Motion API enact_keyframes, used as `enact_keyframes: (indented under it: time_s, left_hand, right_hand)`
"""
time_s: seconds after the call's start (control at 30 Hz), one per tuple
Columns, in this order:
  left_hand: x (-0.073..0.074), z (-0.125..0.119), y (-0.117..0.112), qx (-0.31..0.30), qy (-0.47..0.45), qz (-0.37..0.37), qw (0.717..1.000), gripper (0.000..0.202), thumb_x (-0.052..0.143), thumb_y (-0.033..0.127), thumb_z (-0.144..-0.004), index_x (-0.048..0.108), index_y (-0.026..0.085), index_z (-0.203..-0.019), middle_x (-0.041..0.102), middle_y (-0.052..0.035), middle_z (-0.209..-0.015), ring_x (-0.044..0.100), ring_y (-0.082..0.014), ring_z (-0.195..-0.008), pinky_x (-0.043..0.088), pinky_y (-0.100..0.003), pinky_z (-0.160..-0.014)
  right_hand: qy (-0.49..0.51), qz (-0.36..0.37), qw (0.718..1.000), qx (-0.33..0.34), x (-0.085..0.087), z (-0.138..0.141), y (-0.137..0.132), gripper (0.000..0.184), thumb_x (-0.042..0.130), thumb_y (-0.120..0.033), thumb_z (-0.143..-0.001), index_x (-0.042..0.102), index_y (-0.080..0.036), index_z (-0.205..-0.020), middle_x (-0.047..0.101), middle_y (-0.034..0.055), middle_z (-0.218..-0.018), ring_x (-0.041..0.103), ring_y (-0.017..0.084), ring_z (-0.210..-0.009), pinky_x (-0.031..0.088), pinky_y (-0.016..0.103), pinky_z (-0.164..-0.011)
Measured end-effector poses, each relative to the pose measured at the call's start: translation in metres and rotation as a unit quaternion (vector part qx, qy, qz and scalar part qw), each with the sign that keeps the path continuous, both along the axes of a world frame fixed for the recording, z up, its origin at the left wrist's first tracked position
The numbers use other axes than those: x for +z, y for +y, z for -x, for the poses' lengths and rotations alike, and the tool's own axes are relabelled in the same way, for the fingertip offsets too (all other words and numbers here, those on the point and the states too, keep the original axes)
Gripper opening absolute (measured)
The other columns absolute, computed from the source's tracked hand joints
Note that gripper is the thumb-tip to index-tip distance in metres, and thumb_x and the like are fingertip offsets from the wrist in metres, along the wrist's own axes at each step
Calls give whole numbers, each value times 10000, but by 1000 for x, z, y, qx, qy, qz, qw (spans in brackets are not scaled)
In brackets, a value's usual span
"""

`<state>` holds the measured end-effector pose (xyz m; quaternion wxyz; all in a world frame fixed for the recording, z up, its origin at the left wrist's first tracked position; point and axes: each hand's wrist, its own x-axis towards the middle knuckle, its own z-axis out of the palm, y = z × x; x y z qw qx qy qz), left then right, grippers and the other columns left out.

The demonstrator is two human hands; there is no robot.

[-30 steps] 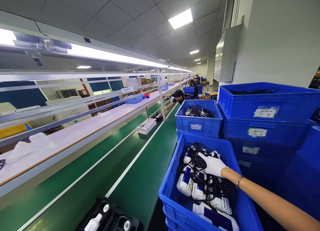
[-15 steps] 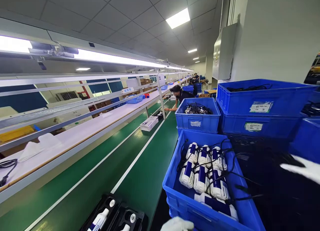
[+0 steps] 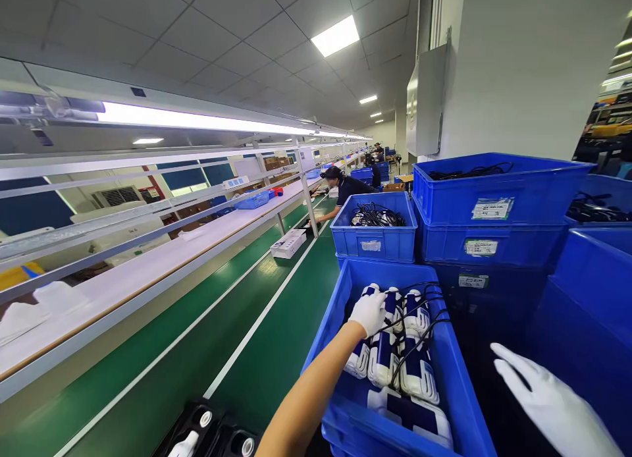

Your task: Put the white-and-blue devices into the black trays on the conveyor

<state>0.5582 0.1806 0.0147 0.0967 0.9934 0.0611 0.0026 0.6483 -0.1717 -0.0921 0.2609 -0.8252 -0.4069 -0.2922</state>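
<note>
My left hand (image 3: 369,312), gloved in white, reaches into the near blue bin (image 3: 459,404) and lies curled on top of the white-and-blue devices (image 3: 397,358) at the far end of the bin; the fingers bend over one device, though I cannot tell whether they have closed on it. The devices lie in rows inside that bin, with black cords (image 3: 419,312) looping over them just beside my fingers. My right hand (image 3: 548,398) hangs spread and holding nothing outside the bin's right wall. Half a second ago my left hand was only a glove at the bottom edge, short of the bin, and my right hand was higher and farther right. Beyond the bin's far wall sits a smaller blue bin of cables (image 3: 374,230), and right of that rise stacked blue bins (image 3: 488,233). Left of the near bin runs the green conveyor (image 3: 237,332), where a white box (image 3: 288,243) rests. A co-worker (image 3: 345,188) leans over the conveyor farther along.
</note>
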Motion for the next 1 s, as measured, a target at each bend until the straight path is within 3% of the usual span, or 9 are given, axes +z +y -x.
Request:
enact_keyframes:
  time_s: [0.13, 0.23, 0.3, 0.37, 0.53, 0.7, 0.83, 0.93, 1.0]
  left_hand:
    - [0, -45, -10, -64, 48, -70, 994, 568, 505, 255, -997, 426, 168, -1552, 487, -146, -1609, 446, -331, -1480, 324, -526, -1260]
    - [15, -63, -13, -116, 147, -111, 976, 357, 596, 349, -980, 681, 193, -1290, 649, -124, -1453, 596, -330, -1335, 364, -530, -1225]
    - [30, -64, -10, -141, 213, -126, 959, 232, 631, 392, -966, 759, 237, -1081, 757, -60, -1276, 679, -290, -1209, 423, -468, -1172]
    - [49, -54, -2, -149, 248, -135, 948, 221, 625, 418, -967, 765, 257, -1026, 787, -27, -1191, 711, -257, -1140, 482, -394, -1082]
    - [93, 0, 13, -109, 242, -151, 952, 338, 517, 432, -1001, 718, 291, -1233, 758, -39, -1282, 721, -264, -1131, 524, -337, -843]
    - [129, 41, 4, -108, 194, -157, 962, 330, 510, 471, -1023, 730, 325, -1220, 773, 7, -1248, 722, -235, -1109, 477, -322, -772]
    - [148, 52, -5, -82, 148, -162, 972, 328, 499, 493, -1041, 743, 291, -1125, 786, 7, -1194, 722, -219, -1068, 429, -318, -700]
    - [155, 58, -8, -39, 100, -108, 988, 301, 508, 477, -1050, 739, 295, -1112, 779, 49, -1212, 708, -175, -1085, 436, -278, -730]
    - [160, 63, -9, -35, 67, -50, 996, 283, 519, 461, -1053, 739, 292, -1107, 777, 73, -1200, 701, -143, -1077, 446, -243, -763]
  right_hand:
    - [2, 21, 1000, 19, 15, 0, 49, 457, 400, -423, -1062, 738, -198, -1274, 755, 110, -1270, 752, 309, -1085, 672, 479, -912]
    - [-29, 40, 997, 62, 22, -10, 76, 504, 379, -467, -1075, 753, -179, -1251, 767, 119, -1235, 760, 299, -1080, 684, 458, -900]
    - [-50, 50, 994, 81, 24, -17, 87, 538, 352, -463, -1077, 772, -160, -1224, 766, 140, -1230, 759, 315, -1086, 683, 469, -899]
    - [-51, 52, 994, 85, 23, -23, 93, 553, 342, -463, -1076, 781, -154, -1211, 771, 146, -1209, 762, 324, -1073, 689, 476, -878]
    - [-33, 16, 993, 116, 24, -28, 103, 623, 324, -534, -1072, 801, -141, -1152, 790, 160, -1126, 782, 331, -991, 702, 478, -820]
    - [136, -7, 976, 172, 40, -13, 118, 540, 424, -579, -1027, 733, -230, -1300, 726, 116, -1329, 700, 333, -1215, 601, 535, -1061]
    - [251, 16, 947, 199, 40, -2, 132, 514, 461, -526, -996, 673, -251, -1374, 692, 103, -1394, 667, 336, -1270, 584, 549, -1075]
    - [282, 56, 928, 237, 37, -4, 150, 474, 451, -464, -894, 767, -236, -1163, 762, 127, -1248, 720, 366, -1165, 592, 554, -1047]
    - [316, 61, 921, 220, 44, -8, 166, 500, 433, -468, -839, 775, -219, -1107, 779, 149, -1185, 732, 380, -1134, 598, 544, -1034]
